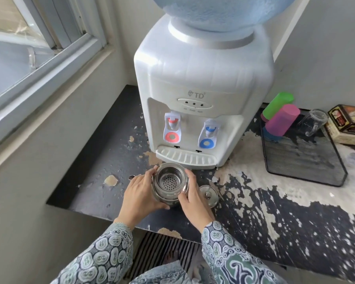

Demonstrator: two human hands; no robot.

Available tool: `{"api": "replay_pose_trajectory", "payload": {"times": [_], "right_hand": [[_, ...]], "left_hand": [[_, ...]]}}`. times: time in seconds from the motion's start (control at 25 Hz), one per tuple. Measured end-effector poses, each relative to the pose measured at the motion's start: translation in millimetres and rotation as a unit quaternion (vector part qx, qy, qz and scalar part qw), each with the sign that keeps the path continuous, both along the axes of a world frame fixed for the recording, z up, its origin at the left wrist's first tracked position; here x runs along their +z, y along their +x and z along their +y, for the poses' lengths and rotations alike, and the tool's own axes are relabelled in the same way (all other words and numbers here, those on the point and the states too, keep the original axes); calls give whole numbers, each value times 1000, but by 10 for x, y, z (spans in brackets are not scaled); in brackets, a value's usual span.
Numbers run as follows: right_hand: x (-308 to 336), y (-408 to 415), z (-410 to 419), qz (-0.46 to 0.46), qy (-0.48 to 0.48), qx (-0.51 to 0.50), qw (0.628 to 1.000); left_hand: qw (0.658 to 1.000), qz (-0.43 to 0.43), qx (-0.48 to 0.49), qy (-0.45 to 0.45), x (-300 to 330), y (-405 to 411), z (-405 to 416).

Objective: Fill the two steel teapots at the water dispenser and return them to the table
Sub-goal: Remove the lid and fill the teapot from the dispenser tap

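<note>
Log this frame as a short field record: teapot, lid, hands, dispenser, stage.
teapot: steel teapot, open, strainer inside, on counter before drip tray
lid: off, lid lies right of teapot
left hand: left hand grips teapot's side
right hand: right hand grips other side
dispenser: dispenser, red tap, blue tap
stage: not yet under a tap

head view: looks forward and down, close over the countertop (115, 140), facing the water dispenser (203, 83).
</note>
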State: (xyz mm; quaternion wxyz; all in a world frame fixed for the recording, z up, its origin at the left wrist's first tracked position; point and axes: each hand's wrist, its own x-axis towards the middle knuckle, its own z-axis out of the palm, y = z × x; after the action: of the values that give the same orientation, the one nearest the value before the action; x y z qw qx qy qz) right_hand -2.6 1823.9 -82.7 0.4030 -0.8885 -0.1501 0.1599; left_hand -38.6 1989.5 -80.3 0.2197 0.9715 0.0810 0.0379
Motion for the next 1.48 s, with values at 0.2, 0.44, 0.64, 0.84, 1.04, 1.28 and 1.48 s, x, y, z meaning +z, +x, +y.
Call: {"api": "replay_pose_trajectory", "payload": {"times": [0.2, 0.44, 0.64, 0.84, 1.04, 1.28, 1.48], "right_hand": [[-117, -10, -70, -17, 27, 20, 999], [-447, 136, -474, -114, -147, -76, 980], [-544, 194, -604, -89, -169, -74, 979], [-168, 409, -439, -113, -5, -175, 978], [247, 452, 10, -193, 58, -36, 979], [132, 339, 272, -197, -35, 92, 975], [63, 322, 292, -207, -79, 115, 968]], "left_hand": [[1000, -12, -9, 9, -45, -39, 18], [1000, -12, -25, -1, -125, -76, 40], [1000, -2, -24, -15, -162, -89, 39], [999, 5, -25, -23, -164, -76, 37], [999, 10, -28, -22, -147, -75, 35], [999, 17, -39, -20, -112, -52, 43], [998, 12, -56, -18, -84, -49, 47]]}}
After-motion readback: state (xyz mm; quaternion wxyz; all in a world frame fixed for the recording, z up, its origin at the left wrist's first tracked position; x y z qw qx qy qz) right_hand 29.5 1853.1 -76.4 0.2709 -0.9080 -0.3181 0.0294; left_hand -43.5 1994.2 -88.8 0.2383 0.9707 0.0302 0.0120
